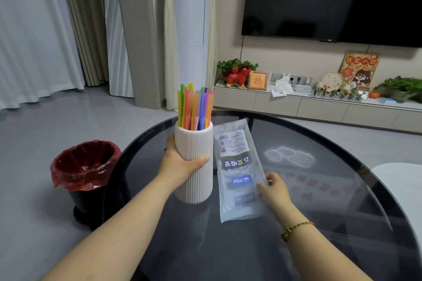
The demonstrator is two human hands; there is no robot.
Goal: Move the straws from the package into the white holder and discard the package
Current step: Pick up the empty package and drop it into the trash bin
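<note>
A tall white ribbed holder [196, 180] stands on the dark glass table [319, 223], left of centre. Several coloured straws [195, 107] stick up out of its mouth. My left hand [180, 162] is wrapped around the holder's middle. Just to its right lies the flat clear plastic package [237, 171] with printed labels, looking empty. My right hand [272, 189] pinches the package's right edge, thumb on top.
On the floor left of the table stands a black bin with a red liner [84, 166], mouth open. Beyond the table runs a low TV cabinet [319, 107] with plants and ornaments. A white cushion edge [402, 180] shows at the right.
</note>
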